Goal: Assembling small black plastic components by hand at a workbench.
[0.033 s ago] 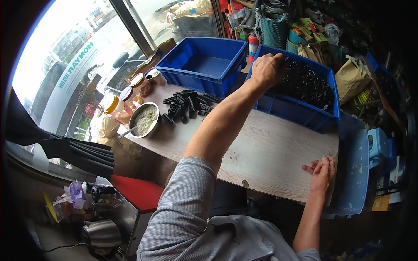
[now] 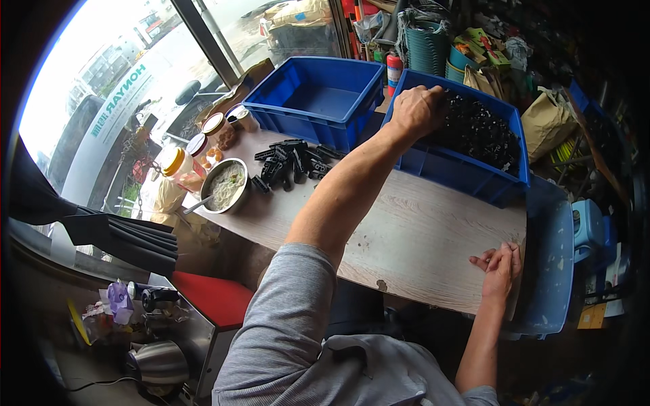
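My left hand (image 2: 418,108) reaches far forward into a blue plastic bin (image 2: 467,177) filled with small black plastic parts (image 2: 481,132). Its fingers are curled down around some of those parts at the bin's near left corner. My right hand (image 2: 501,269) lies flat on the near right edge of the pale wooden table (image 2: 413,237) and holds nothing. A loose pile of the same black parts (image 2: 291,162) lies on the table to the left. Behind that pile stands a second blue bin (image 2: 318,101), which looks empty.
A metal bowl of noodles with a spoon (image 2: 225,184) and several lidded jars (image 2: 203,135) sit at the table's left end by the window. A blue chair (image 2: 552,271) stands to the right. A red stool (image 2: 210,298) and a kettle (image 2: 159,362) are at lower left.
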Demonstrator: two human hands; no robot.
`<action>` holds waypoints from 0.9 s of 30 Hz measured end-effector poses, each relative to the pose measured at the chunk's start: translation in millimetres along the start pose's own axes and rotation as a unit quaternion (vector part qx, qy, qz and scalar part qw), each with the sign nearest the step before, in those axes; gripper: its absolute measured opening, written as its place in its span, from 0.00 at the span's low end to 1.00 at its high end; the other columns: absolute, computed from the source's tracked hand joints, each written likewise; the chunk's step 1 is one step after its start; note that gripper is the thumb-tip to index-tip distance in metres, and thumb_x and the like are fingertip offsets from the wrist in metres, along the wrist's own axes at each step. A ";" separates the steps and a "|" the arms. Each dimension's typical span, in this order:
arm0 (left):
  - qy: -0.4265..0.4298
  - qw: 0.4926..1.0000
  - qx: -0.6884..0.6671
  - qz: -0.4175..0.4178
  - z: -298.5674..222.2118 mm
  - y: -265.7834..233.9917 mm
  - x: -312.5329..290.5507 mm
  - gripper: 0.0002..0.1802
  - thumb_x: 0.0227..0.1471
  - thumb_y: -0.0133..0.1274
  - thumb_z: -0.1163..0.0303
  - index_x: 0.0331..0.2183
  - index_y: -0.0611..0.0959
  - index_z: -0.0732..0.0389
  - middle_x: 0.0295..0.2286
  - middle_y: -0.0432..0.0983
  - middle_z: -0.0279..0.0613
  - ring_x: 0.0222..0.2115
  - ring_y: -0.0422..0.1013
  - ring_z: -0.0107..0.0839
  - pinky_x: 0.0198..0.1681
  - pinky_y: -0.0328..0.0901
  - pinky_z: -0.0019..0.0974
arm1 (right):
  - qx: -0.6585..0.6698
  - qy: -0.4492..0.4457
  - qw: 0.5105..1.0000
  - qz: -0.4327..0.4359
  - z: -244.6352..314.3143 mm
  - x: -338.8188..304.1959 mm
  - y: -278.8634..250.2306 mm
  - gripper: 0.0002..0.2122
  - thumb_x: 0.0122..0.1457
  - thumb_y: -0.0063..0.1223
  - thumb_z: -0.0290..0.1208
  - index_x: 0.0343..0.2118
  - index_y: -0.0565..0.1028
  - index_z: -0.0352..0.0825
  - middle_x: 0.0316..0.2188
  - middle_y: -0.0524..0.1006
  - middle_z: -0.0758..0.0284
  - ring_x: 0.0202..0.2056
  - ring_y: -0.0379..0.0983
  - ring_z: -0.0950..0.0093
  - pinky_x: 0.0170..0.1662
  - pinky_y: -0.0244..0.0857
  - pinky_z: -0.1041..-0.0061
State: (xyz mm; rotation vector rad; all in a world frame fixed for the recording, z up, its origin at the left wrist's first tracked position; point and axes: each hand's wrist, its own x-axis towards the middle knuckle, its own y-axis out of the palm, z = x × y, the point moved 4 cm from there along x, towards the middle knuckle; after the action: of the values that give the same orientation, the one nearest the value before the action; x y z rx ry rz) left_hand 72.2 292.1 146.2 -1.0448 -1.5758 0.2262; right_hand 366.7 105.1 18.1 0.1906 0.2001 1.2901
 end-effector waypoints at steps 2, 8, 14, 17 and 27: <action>0.021 0.998 0.019 0.052 -0.6 4.3 0.2 0.14 0.52 0.53 0.56 0.31 0.82 0.56 0.26 0.78 0.53 0.30 0.76 0.54 0.35 0.70 0.52 | -0.005 -0.013 1.000 0.005 -0.1 -0.3 -1.4 0.12 0.64 0.46 0.36 0.25 0.65 0.39 0.14 0.57 0.73 0.22 0.67 0.79 0.27 0.78 0.63; 0.030 0.999 0.022 0.028 4.1 5.1 1.0 0.13 0.52 0.52 0.55 0.31 0.82 0.54 0.26 0.79 0.53 0.28 0.77 0.53 0.32 0.71 0.51 | 0.003 -0.010 1.000 0.015 1.2 0.3 2.8 0.11 0.64 0.45 0.35 0.26 0.65 0.38 0.14 0.60 0.72 0.21 0.68 0.79 0.28 0.78 0.63; 0.027 0.999 0.003 0.025 5.8 7.1 3.6 0.12 0.52 0.53 0.57 0.31 0.82 0.55 0.25 0.78 0.55 0.28 0.76 0.55 0.32 0.70 0.53 | 0.032 -0.009 0.999 0.028 -1.1 1.4 0.1 0.08 0.64 0.45 0.32 0.28 0.66 0.37 0.15 0.62 0.71 0.21 0.68 0.79 0.27 0.79 0.64; -0.010 0.999 -0.034 -0.010 9.6 2.9 4.8 0.12 0.53 0.52 0.58 0.32 0.82 0.56 0.25 0.78 0.54 0.29 0.76 0.56 0.34 0.70 0.53 | 0.049 -0.004 0.998 0.024 -3.9 2.5 -2.1 0.07 0.64 0.45 0.31 0.29 0.67 0.36 0.14 0.62 0.72 0.20 0.68 0.79 0.27 0.79 0.63; -0.018 0.976 -0.198 -0.093 -24.5 -31.2 -8.4 0.10 0.52 0.57 0.65 0.32 0.81 0.61 0.25 0.78 0.53 0.27 0.76 0.52 0.31 0.69 0.46 | 0.053 -0.002 0.998 0.037 -2.2 3.2 -0.9 0.09 0.64 0.46 0.36 0.29 0.66 0.38 0.13 0.60 0.73 0.22 0.69 0.79 0.28 0.80 0.59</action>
State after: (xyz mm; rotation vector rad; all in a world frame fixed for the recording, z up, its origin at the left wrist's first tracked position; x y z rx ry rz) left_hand 77.6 258.4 168.1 -1.1891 -1.7825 -0.2080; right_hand 367.8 108.0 15.5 0.2938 0.2611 1.3538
